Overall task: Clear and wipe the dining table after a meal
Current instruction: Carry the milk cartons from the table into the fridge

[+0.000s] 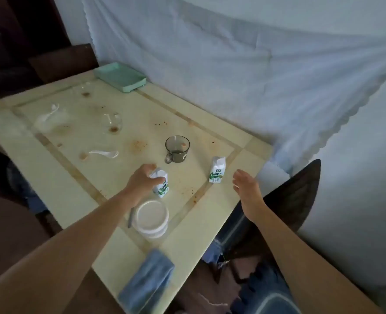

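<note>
While the left hand is wrapping the near carton, the second carton is standing upright at eleven o'clock from the spread, empty right hand, nearer it.

The left hand covers the top and near side of the carton, so its print there is hidden. The forearm hides part of the grey utensil beside the white bowls. Nearer than those bowls, the blue cloth is blurred. Print on the second carton is too small to read.
</note>
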A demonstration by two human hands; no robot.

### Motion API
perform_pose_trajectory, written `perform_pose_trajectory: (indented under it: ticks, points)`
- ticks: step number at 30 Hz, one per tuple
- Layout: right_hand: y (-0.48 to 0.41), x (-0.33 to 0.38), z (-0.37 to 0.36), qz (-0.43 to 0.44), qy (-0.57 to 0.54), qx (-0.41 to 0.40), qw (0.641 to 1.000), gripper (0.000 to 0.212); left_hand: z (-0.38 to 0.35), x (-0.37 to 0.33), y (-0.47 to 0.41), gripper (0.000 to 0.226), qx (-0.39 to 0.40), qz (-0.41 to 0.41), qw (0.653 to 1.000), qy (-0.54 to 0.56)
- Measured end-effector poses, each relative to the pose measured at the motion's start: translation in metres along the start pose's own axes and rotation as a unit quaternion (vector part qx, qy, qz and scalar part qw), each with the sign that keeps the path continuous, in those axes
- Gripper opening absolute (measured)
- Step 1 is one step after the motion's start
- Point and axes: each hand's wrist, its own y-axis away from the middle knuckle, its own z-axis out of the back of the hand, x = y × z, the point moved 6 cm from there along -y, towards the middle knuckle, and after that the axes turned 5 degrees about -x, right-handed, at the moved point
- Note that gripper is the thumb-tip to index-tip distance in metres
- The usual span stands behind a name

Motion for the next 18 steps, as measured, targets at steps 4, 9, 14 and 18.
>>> perform_pose_trajectory:
  ticks: [4,9,14,18]
  points:
    - [-0.046,-0.002,0.007,-0.009,0.018,-0.013,1.0,0.027,-0.026,-0.002,-0.03,0.089,0.012,-0.004,0.992,-0.122]
    - [-0.086,-0.002,0.018,0.014,0.082,-0.036,0.996,0.026,-0.049,0.008,-0.062,0.076,0.01,-0.046,0.968,-0.247]
    - [-0.103,-0.004,0.023,0.019,0.092,-0.05,0.994,0.044,-0.066,-0.016,-0.074,0.062,0.004,-0.114,0.943,-0.313]
    - [-0.111,-0.003,0.018,0.031,0.125,-0.04,0.991,0.048,-0.109,-0.065,-0.078,0.071,0.073,-0.228,0.912,-0.331]
